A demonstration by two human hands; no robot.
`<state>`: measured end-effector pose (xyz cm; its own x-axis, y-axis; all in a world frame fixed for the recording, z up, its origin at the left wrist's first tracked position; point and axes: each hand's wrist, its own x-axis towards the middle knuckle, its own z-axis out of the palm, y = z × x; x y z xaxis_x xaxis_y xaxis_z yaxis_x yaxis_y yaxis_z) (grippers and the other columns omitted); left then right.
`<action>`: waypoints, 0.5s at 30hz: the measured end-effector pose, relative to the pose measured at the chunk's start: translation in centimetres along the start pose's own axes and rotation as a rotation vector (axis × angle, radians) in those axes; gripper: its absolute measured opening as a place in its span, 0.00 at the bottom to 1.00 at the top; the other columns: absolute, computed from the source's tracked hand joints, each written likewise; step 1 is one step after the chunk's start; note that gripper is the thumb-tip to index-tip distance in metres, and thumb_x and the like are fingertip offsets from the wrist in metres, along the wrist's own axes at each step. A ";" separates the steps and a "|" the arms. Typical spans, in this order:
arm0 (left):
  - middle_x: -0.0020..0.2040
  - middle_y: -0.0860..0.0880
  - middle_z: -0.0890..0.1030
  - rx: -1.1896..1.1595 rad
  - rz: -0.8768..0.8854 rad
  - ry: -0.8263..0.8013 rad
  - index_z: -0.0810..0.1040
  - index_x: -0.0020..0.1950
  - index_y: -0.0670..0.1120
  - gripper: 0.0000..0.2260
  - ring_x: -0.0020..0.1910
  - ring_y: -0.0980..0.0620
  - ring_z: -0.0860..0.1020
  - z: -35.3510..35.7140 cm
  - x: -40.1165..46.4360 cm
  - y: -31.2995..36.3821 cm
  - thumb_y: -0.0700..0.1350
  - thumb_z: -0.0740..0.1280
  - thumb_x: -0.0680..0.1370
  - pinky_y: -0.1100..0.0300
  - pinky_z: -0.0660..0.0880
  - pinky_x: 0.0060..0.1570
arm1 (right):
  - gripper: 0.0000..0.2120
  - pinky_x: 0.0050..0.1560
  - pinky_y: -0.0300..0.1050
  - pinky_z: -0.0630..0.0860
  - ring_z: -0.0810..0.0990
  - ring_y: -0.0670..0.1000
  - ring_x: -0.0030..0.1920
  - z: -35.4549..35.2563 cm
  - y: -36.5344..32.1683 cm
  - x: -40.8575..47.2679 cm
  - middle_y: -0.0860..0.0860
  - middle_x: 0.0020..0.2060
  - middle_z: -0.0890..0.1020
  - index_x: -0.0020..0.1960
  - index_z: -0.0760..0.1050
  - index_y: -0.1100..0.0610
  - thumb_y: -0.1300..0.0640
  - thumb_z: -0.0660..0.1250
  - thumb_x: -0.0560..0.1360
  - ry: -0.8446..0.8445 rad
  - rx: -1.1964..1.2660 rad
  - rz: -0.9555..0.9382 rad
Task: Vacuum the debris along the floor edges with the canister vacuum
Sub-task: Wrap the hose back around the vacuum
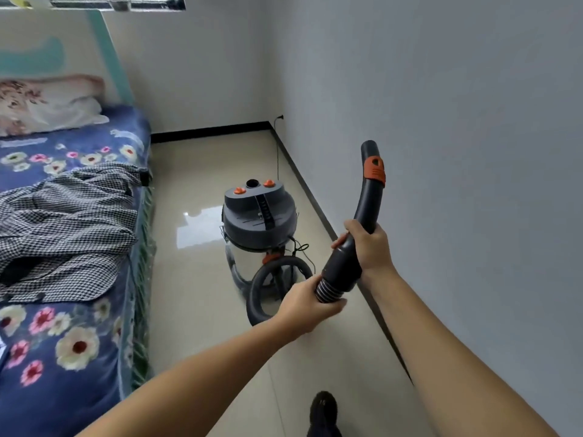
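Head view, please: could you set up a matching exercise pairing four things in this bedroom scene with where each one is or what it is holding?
Things:
1. left hand
2. right hand
3. canister vacuum
4. checked cloth

Places or states:
A. lies on the bed
B. grips the curved black handle tube
C. stands on the tiled floor
D. grips the ribbed hose end

Pairs: 1-D, 2-B, 3-C, 4-A
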<state>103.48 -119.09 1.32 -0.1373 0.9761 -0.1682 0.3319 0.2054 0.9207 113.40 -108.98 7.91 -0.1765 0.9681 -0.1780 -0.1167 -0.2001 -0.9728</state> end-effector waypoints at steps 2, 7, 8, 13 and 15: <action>0.39 0.50 0.82 -0.067 0.025 -0.024 0.77 0.48 0.51 0.13 0.38 0.54 0.80 0.0 3.9 1.6 0.53 0.73 0.67 0.51 0.79 0.45 | 0.11 0.38 0.49 0.80 0.80 0.53 0.31 -0.3 -1.6 3.8 0.52 0.28 0.78 0.55 0.71 0.58 0.59 0.67 0.75 0.006 -0.012 -0.028; 0.37 0.48 0.79 -0.182 -0.014 -0.073 0.76 0.50 0.47 0.10 0.34 0.52 0.78 -0.5 14.1 4.4 0.45 0.72 0.72 0.51 0.80 0.42 | 0.11 0.46 0.53 0.80 0.80 0.54 0.33 -0.5 -3.5 15.1 0.52 0.29 0.79 0.55 0.71 0.58 0.58 0.68 0.74 0.022 -0.024 0.038; 0.37 0.48 0.79 -0.190 -0.029 -0.074 0.76 0.51 0.47 0.10 0.34 0.52 0.78 -1.0 15.8 4.5 0.45 0.72 0.72 0.53 0.80 0.42 | 0.12 0.46 0.53 0.79 0.80 0.54 0.33 0.0 -3.6 17.3 0.52 0.29 0.79 0.55 0.71 0.58 0.58 0.68 0.74 0.009 -0.026 0.065; 0.36 0.49 0.79 -0.221 -0.093 -0.011 0.76 0.48 0.49 0.08 0.32 0.56 0.78 -6.2 22.7 2.6 0.44 0.72 0.72 0.63 0.79 0.36 | 0.10 0.43 0.50 0.80 0.81 0.54 0.36 5.9 -2.4 25.6 0.54 0.34 0.79 0.53 0.71 0.57 0.57 0.68 0.74 -0.056 -0.030 0.189; 0.37 0.48 0.80 -0.235 -0.118 0.034 0.76 0.50 0.48 0.09 0.33 0.54 0.79 -8.6 24.9 0.9 0.45 0.73 0.72 0.61 0.79 0.37 | 0.09 0.40 0.48 0.79 0.81 0.53 0.35 8.7 -1.3 28.5 0.54 0.35 0.79 0.52 0.71 0.56 0.57 0.67 0.74 -0.073 -0.045 0.223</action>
<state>92.36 -95.15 1.02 -0.1947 0.9426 -0.2712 0.0865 0.2920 0.9525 100.00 -82.47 5.44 -0.2634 0.8870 -0.3793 -0.0240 -0.3991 -0.9166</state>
